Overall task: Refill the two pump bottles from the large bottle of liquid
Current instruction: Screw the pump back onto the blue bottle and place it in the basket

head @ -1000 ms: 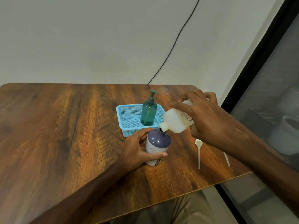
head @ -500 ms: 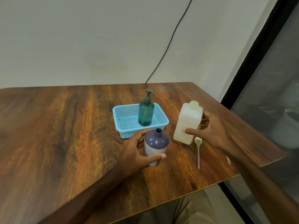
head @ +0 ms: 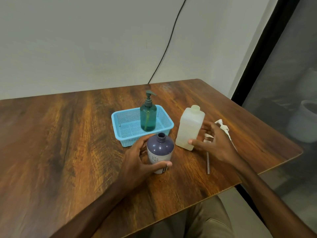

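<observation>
judging by how things stand, the refill looks past its middle. on the wooden worktop (head: 68, 143), the left hand (head: 137, 160) curls its fingers and thumb round the purple pump bottle (head: 160, 150). that bottle stands upright near the front edge, neck open and no pump fitted. its walls are opaque, so i cannot tell how full it is. just behind it, the teal pump bottle (head: 148, 117) stands upright in the right half of the blue basket (head: 127, 142) with its pump on. it looks finished, though the tinted wall hides the level.

to the right, the large bottle (head: 190, 129) stands upright on the worktop, just beside the basket. it is square-shouldered and cloudy white with a short neck; whether it is capped i cannot tell. the right hand (head: 217, 145) is spread, its thumb tip touching the bottle's lower front and the other fingers loose beside it. past that hand lies a white pump head (head: 223, 127) with its tube. a second thin tube (head: 208, 162) lies nearer the front edge, its top hidden by the hand. what looks left is fitting a pump on the purple bottle.
</observation>
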A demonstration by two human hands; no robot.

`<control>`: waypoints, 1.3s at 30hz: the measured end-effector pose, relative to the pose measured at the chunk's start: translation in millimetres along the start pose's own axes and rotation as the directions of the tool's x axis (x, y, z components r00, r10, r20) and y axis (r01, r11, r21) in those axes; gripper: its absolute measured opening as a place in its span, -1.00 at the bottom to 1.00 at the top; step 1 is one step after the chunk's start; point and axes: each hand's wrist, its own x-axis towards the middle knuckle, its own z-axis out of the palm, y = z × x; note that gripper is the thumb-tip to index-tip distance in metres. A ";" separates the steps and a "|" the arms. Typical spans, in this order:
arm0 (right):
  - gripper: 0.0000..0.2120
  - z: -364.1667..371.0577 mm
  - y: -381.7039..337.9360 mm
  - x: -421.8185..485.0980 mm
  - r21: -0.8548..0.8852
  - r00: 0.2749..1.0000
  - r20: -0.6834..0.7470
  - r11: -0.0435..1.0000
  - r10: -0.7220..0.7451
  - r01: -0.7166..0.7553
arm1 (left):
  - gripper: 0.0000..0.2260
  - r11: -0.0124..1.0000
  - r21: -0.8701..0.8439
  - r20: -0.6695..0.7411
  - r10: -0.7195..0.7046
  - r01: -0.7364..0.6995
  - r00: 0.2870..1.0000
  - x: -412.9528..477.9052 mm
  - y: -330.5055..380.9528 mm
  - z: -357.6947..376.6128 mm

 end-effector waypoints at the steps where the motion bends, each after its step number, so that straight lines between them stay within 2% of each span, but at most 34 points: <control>1: -0.20 -5.9 4.9 -2.7 0.031 1.000 -0.024 1.000 -0.005 0.006 | -0.26 1.000 0.000 0.001 0.003 -0.003 1.000 -0.1 0.4 0.1; 4: -0.49 -20.6 19.7 -11.5 0.028 0.985 -0.170 0.999 -0.017 0.022 | -0.27 1.000 -0.013 0.016 0.000 0.000 1.000 -0.5 0.3 0.2; 7: -0.71 -24.7 37.0 -8.8 -0.120 0.943 -0.334 0.992 0.003 -0.045 | -0.27 1.000 -0.025 0.016 0.000 0.000 1.000 -0.9 1.0 0.6; 9: -0.74 -22.7 44.5 1.3 -0.219 0.951 -0.307 0.970 0.033 -0.104 | -0.26 0.999 -0.035 0.010 0.001 -0.001 1.000 -0.6 1.3 1.0; 12: -0.70 -16.1 45.5 17.6 -0.281 0.971 -0.238 0.955 0.025 -0.094 | -0.27 0.999 -0.035 0.001 0.004 -0.004 1.000 -0.2 0.1 0.7; 14: -0.70 -12.6 40.8 27.3 -0.281 0.979 -0.202 0.957 0.010 -0.068 | -0.25 1.000 -0.028 -0.008 0.006 -0.007 1.000 -0.5 -1.4 0.2; 18: -0.72 -12.1 34.4 33.8 -0.270 0.981 -0.119 0.946 0.153 -0.180 | -0.23 1.000 -0.026 -0.021 0.011 -0.012 1.000 -1.8 0.4 0.6; 20: -0.69 -15.5 33.1 29.1 -0.255 0.981 -0.105 0.949 0.164 -0.186 | -0.25 1.000 -0.021 -0.020 0.009 -0.010 1.000 -1.7 3.1 1.0; 22: -0.67 -23.3 27.9 20.4 -0.197 0.983 -0.121 0.968 0.135 -0.157 | -0.27 1.000 -0.016 -0.016 0.010 -0.011 1.000 -1.3 4.3 1.2; 25: -0.60 -45.2 9.2 4.5 -0.062 0.970 -0.233 0.994 0.071 -0.087 | -0.25 1.000 -0.007 -0.014 0.016 -0.016 1.000 0.2 2.3 1.9; 28: -0.52 -72.4 -27.0 -13.1 0.155 0.942 -0.336 0.985 -0.022 0.079 | -0.26 1.000 0.013 -0.015 0.021 -0.021 1.000 3.3 0.4 2.8; 31: -0.52 -86.0 -70.3 -26.2 0.215 0.894 -0.428 0.946 -0.132 0.243 | -0.29 0.999 0.043 -0.005 0.031 -0.031 0.999 9.2 0.9 4.0; 34: -0.52 -77.8 -105.0 -32.6 0.246 0.872 -0.437 0.904 -0.219 0.350 | -0.28 0.998 0.056 0.006 0.039 -0.040 0.999 17.1 1.6 7.9; 39: -0.57 -43.9 -138.6 -31.8 0.299 0.873 -0.378 0.851 -0.309 0.431 | -0.17 0.996 0.064 0.046 0.056 -0.058 0.997 30.8 -2.3 13.8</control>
